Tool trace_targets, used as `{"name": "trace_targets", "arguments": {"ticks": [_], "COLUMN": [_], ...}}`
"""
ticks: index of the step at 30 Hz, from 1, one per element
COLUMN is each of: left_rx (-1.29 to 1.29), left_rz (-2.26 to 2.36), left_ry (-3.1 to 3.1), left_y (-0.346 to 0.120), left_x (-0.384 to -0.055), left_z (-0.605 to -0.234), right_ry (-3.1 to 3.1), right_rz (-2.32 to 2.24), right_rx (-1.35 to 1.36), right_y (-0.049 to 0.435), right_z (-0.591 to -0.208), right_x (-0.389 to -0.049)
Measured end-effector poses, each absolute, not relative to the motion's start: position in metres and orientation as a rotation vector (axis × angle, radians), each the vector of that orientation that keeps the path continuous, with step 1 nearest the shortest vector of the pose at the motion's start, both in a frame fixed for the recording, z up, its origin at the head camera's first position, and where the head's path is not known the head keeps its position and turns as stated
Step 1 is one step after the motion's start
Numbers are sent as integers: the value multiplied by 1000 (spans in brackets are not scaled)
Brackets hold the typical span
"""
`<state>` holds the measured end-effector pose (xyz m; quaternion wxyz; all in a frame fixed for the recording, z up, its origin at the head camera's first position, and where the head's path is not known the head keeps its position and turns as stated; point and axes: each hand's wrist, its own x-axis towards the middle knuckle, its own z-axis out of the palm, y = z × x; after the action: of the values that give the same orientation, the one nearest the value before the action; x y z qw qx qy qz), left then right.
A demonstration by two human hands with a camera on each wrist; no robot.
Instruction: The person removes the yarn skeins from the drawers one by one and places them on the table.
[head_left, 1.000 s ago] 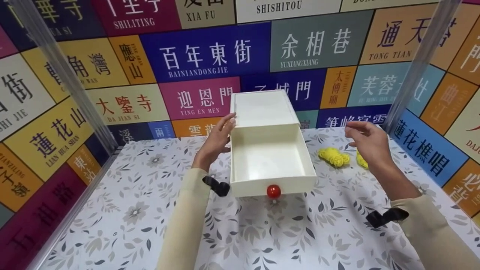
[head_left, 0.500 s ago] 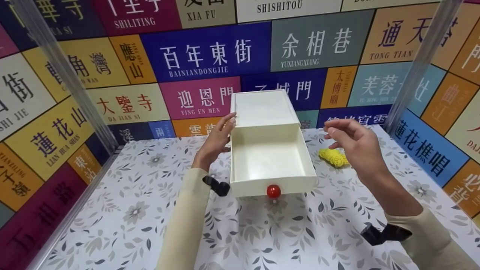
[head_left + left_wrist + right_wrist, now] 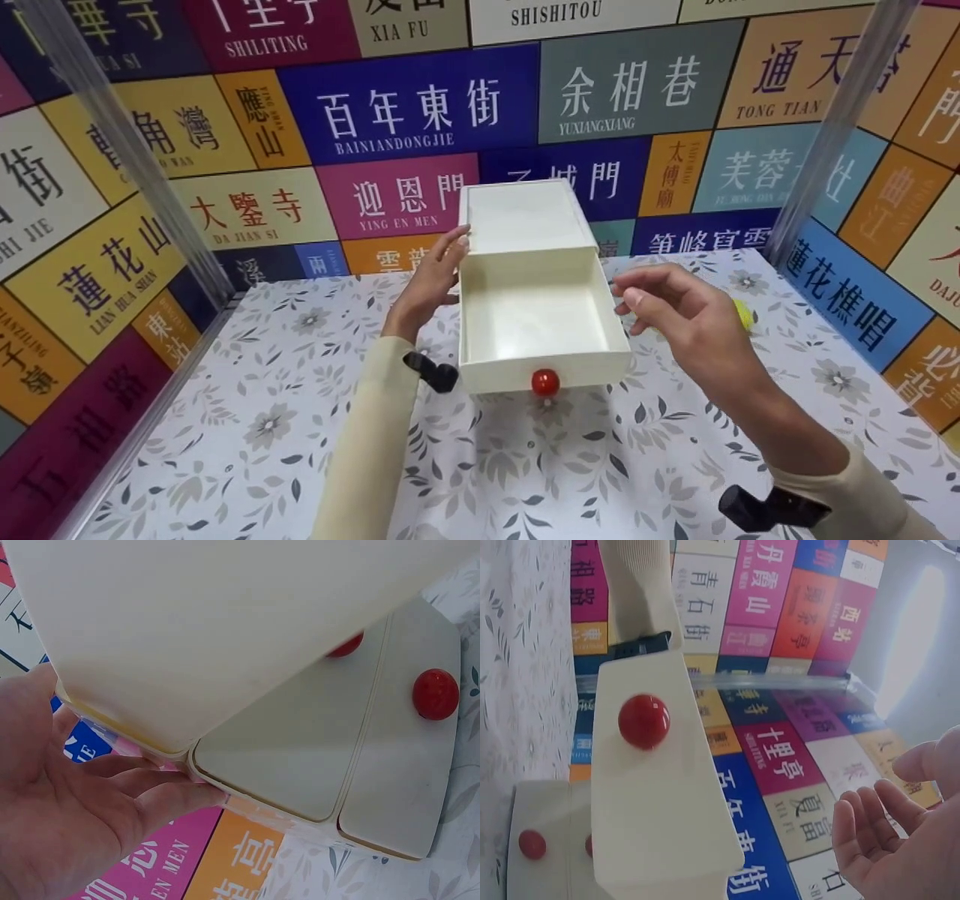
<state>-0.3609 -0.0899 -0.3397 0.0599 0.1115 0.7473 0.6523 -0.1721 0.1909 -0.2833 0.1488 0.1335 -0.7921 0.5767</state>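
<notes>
A white drawer box [image 3: 525,217] stands on the table, its top drawer [image 3: 544,369] pulled out with the bare inside showing. A round red knob [image 3: 545,382] sits on that drawer's front. My left hand [image 3: 429,289] rests against the box's left side, fingers [image 3: 161,791] extended along it in the left wrist view. Just right of the pulled-out drawer hovers my right hand [image 3: 694,322], fingers loosely bent and holding nothing. Part of a yellow yarn bundle [image 3: 743,315] shows behind it; a second bundle is hidden by this hand.
Below the top drawer, two shut drawers with red knobs [image 3: 436,694] show in the left wrist view. The table has a floral cover [image 3: 270,435]. Behind it rises a wall of coloured signs [image 3: 412,105], with clear upright posts [image 3: 832,127] at both sides.
My right hand has moved left and somewhat down, from over the yarn to beside the drawer. It now covers the nearer yarn bundle. The left hand and the box stay put.
</notes>
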Motion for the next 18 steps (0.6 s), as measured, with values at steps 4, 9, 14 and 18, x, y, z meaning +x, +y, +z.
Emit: {"name": "trace_targets", "arguments": {"ticks": [4,9,14,18], "left_rx": [338,344,348,361], "left_rz": [1972,1968,1966,1967], "left_ry": [2268,2282,2283,2275], "left_y": [-91,-92,-92,-90], "left_x": [-361,-362,-360,-360], "left_z": [-339,-337,-339,-340], "right_ry": [-2271,-2347,-2540,-2721], "right_rz": [1748,1738,1599,1451], "right_rx": [447,498,467,423], "right_y": [183,177,171,168], "right_z": [-287,-295,-307,-316], "right_x": [-166,-163,-163,-161]}}
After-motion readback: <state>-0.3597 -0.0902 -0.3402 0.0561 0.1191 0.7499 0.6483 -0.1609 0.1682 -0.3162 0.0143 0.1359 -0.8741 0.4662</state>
